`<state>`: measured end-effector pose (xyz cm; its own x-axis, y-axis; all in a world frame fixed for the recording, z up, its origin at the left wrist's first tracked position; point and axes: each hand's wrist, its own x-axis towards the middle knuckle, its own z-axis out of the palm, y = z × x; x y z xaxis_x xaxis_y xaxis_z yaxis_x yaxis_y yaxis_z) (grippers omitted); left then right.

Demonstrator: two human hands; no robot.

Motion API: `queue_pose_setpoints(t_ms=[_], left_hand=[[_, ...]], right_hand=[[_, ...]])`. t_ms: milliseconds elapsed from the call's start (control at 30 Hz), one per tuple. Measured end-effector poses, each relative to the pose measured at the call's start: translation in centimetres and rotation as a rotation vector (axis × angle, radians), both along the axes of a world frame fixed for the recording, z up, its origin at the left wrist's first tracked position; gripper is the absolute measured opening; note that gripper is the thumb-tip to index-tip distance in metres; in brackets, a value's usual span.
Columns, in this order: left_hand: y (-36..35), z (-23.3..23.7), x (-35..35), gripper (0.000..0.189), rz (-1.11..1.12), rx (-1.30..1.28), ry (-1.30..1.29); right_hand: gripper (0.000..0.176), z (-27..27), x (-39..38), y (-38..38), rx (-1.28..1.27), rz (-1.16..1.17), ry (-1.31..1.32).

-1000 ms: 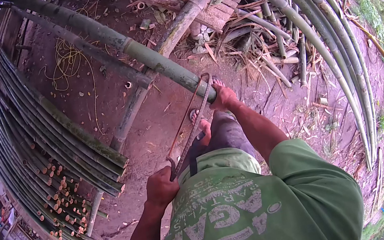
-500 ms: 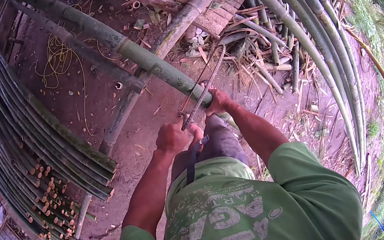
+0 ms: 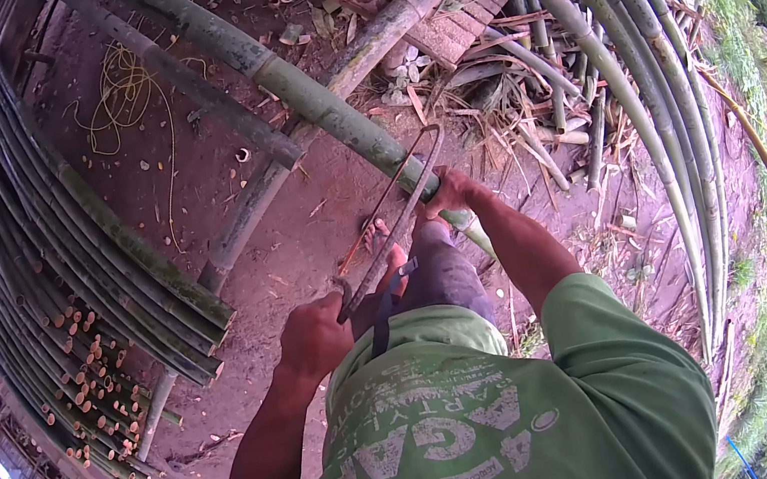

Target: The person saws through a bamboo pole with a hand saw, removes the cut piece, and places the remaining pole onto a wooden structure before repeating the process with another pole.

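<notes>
My left hand [image 3: 317, 337] is closed round the handle of a hacksaw [image 3: 391, 225], low and left in front of my shirt. The saw slants up to the right, and its far end lies across a thick green bamboo pole [image 3: 316, 104] near the pole's lower end. My right hand [image 3: 453, 191] grips that lower end, just beyond the saw, above my leg. The pole runs from the upper left down to this hand. Whether the blade has cut into the bamboo cannot be made out.
Crossed support poles [image 3: 248, 217] prop the bamboo. Stacked cut bamboo [image 3: 92, 258] lies left, and long poles [image 3: 625, 77] curve down the right. A heap of bamboo offcuts [image 3: 527, 63] sits beyond the work. Yellow cord [image 3: 115, 91] is tangled on the dirt ground.
My left hand has pulled the hacksaw back, down and to the left, towards my body. The right hand stays on the bamboo end. The whole view has shifted slightly.
</notes>
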<state>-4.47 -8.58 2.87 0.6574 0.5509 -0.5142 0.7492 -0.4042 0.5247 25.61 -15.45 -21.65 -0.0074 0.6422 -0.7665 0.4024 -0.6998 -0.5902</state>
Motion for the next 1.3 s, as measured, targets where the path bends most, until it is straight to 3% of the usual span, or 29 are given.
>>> queue_pose_setpoints(t_ms=[67, 167, 367, 400, 500, 533, 600, 667, 700, 767, 900, 1033, 1167, 1267, 1300], left_hand=[[-0.1, 1.6, -1.3, 0.011, 0.019, -0.008, -0.016], [0.6, 2.0, -0.4, 0.011, 0.035, -0.043, 0.026], [2.4, -8.3, 10.8, 0.018, 0.076, -0.023, -0.005], [2.4, -8.9, 11.5, 0.019, 0.072, -0.019, 0.027], [4.2, -9.0, 11.9, 0.021, 0.161, -0.138, 0.037], [5.2, -7.7, 12.5, 0.024, 0.076, -0.110, 0.022], [5.8, -9.0, 13.1, 0.025, 0.007, -0.071, 0.011], [4.5, -12.8, 11.8, 0.023, -0.036, -0.045, -0.001], [4.4, -12.4, 11.2, 0.022, -0.006, -0.051, 0.015], [4.2, -10.5, 10.7, 0.021, 0.044, -0.068, 0.033], [4.1, -3.9, 11.1, 0.016, 0.099, 0.042, -0.399], [3.7, 0.3, 8.5, 0.013, 0.245, 0.054, -0.643], [0.9, -0.3, -0.2, 0.022, 0.369, 0.156, -0.559], [-1.7, -0.2, -5.9, 0.024, 0.572, 0.186, -0.417], [-2.6, 0.0, -7.1, 0.024, 0.652, 0.180, -0.375]], right_hand=[[0.055, 0.9, 0.0, 0.6, -0.040, 0.015, -0.018], [0.059, -2.5, -0.3, -0.5, 0.130, -0.064, -0.024], [0.068, -4.2, 0.2, -1.5, 0.113, -0.204, 0.016], [0.084, -0.9, 0.9, 0.1, -0.044, -0.142, 0.082], [0.088, 2.4, 1.1, 1.2, -0.063, -0.097, 0.228], [0.069, -3.8, -0.1, -1.2, 0.008, -0.052, 0.051], [0.064, -7.1, -3.8, -3.1, 0.070, 0.062, 0.007], [0.062, -5.4, -4.7, -2.9, 0.127, 0.053, -0.002], [0.061, -5.6, -3.9, -3.4, 0.153, 0.033, -0.018], [0.063, 3.6, -1.2, -1.4, 0.024, -0.137, 0.180], [0.077, 3.7, 3.6, -3.4, 0.065, -0.094, -0.115], [0.075, 6.4, 5.9, -3.8, 0.093, -0.192, -0.271], [0.073, 8.4, 7.8, -2.1, 0.128, -0.183, -0.328], [0.075, 11.5, 8.5, 2.4, 0.161, -0.147, -0.327], [0.077, 10.4, 9.2, 4.3, 0.169, -0.090, -0.432]])
